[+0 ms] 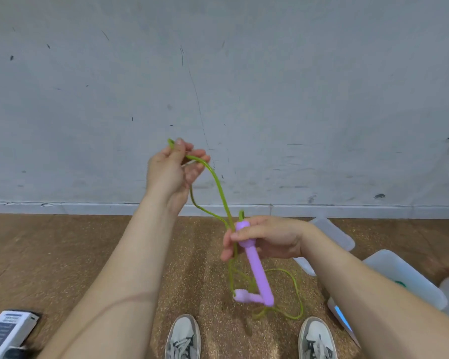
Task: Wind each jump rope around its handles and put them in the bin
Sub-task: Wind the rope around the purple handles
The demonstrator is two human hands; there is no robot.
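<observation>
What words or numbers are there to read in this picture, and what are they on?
Box on the floor, bottom left: rows of print, all too blurred to read.
Purple handle, green rope, clear bin, shoes: no words or numbers show on them.

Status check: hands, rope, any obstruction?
Left hand pinches green cord, raised. Right hand grips one purple handle; second handle below it, cord hanging loose. Bin on floor at right; no obstruction seen.
</observation>
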